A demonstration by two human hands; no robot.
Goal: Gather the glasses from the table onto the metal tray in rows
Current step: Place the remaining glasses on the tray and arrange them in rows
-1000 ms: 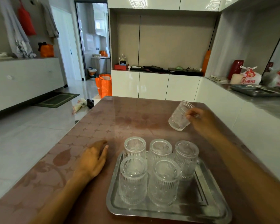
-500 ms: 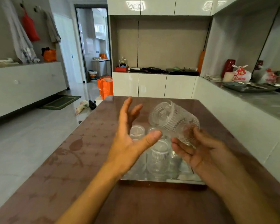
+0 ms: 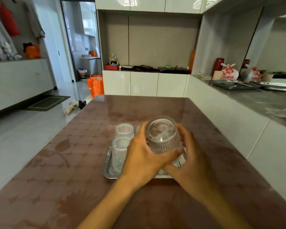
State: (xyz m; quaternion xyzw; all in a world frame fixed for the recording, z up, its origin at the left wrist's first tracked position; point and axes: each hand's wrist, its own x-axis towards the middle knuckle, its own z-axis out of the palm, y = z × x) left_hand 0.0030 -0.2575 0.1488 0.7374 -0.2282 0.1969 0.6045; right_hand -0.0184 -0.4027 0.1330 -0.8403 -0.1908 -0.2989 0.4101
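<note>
Ribbed clear glass is gripped between both sets of fingers: the held glass [image 3: 162, 135] is turned base-up, with the left hand [image 3: 143, 160] wrapped round its near and left side, thumb laid across the lower wall, and the right hand [image 3: 188, 160] cupped against its right side and beneath. Both hands are closed on the glass; neither is spread wide.

The glass is held above the right part of the metal tray [image 3: 108, 169], not yet set down. Two inverted glasses are visible on the tray's left side, a rear glass [image 3: 124, 131] and a front glass [image 3: 120, 153], standing just beside one another. A further rim shows behind the held glass; anything else on the tray is hidden by the hands.

For a sound placement, the glass should be kept level, mouth down, and lowered into a free position in the nearer row, in line with the front glass. Contact with neighbouring glasses is to be avoided, since ribbed walls may chip or catch. Release should be made only once the rim is felt flat on the tray. On the brown patterned desk [image 3: 69, 162] no loose glasses are seen.
</note>
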